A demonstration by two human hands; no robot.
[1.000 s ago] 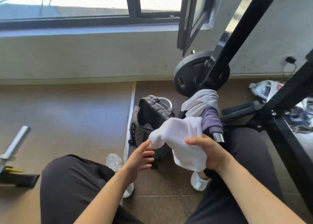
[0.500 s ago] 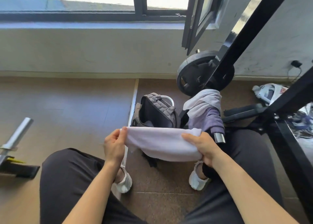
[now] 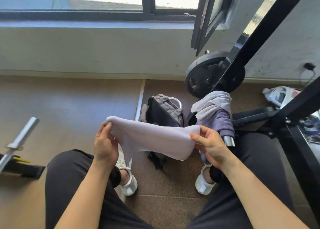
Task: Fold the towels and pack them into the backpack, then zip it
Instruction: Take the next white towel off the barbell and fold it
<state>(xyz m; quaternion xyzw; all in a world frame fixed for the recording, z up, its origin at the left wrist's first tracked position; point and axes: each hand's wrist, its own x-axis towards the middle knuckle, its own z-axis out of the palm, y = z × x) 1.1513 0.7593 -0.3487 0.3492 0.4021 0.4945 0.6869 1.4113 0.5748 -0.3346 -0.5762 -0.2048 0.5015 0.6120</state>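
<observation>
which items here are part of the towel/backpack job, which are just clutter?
Part of the job:
- white towel, stretched between left hand and right hand
- backpack, open on the floor
- grey towel and purple towel draped over a bar

Just lying about:
- weight plate
- barbell
- plastic bag

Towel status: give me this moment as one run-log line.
towel: stretched between hands, unfolded | left hand: grip on left end | right hand: grip on right end | backpack: open on floor
</observation>
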